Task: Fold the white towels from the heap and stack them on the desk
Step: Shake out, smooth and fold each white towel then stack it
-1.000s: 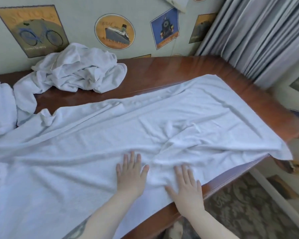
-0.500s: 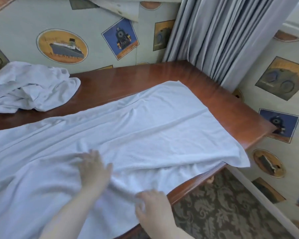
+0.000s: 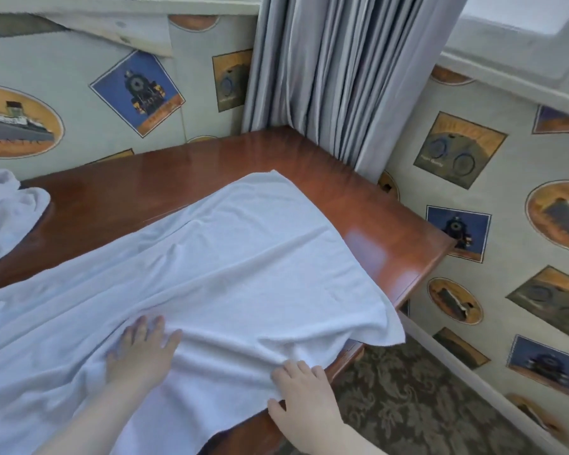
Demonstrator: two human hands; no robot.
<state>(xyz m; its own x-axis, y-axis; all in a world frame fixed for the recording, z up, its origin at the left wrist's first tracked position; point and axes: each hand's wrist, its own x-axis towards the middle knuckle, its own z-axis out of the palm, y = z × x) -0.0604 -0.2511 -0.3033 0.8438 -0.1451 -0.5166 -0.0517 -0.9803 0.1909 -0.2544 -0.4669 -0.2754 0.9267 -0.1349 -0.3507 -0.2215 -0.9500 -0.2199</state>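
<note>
A large white towel [image 3: 237, 274] lies spread across the brown wooden desk [image 3: 184, 178], and its right corner hangs over the desk's front edge. My left hand [image 3: 142, 353] presses flat on the towel with its fingers apart. My right hand [image 3: 303, 399] is at the towel's near edge by the desk front. Its fingers curl into a bunched fold of the cloth and the thumb rests on the hem. A part of the heap of white towels [image 3: 7, 215] shows at the far left of the desk.
A grey curtain [image 3: 329, 77] hangs behind the desk's far right corner. Patterned walls close in behind and to the right of the desk. Dark patterned carpet [image 3: 408, 405] lies below the desk's front edge.
The view has swung right, so the heap has slid almost out of sight. Both hands have moved right along the towel. My right hand went from lying flat to gripping the near edge.
</note>
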